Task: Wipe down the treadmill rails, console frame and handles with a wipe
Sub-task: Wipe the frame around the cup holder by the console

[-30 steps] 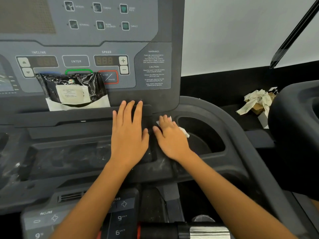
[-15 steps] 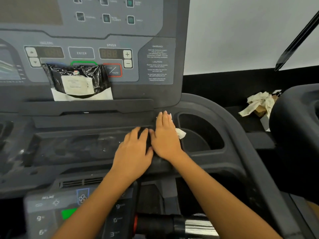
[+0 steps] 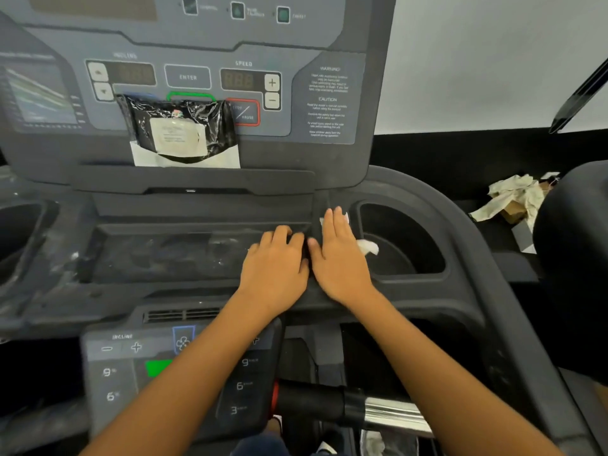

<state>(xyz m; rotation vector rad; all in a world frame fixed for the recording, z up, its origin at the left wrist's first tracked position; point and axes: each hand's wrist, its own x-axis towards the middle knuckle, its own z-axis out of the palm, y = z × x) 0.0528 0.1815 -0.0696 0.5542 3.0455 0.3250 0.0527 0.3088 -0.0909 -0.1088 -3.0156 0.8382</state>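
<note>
Console frame (image 3: 411, 192) ledge: right hand (image 3: 342, 258) flat, fingers straight, pressing wipe (image 3: 367, 246) beneath; left hand (image 3: 276, 268) flat alongside.

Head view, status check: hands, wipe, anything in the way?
Right hand flat, pressing wipe onto console frame beside cup holder. Left hand flat alongside, empty. Wipe pack propped above, clear.

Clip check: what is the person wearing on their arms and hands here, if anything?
Nothing visible. The left hand and right hand are ungloved, no rings showing. The left forearm and right forearm are bare to the frame edge: no sleeves, watch or bands.
</note>
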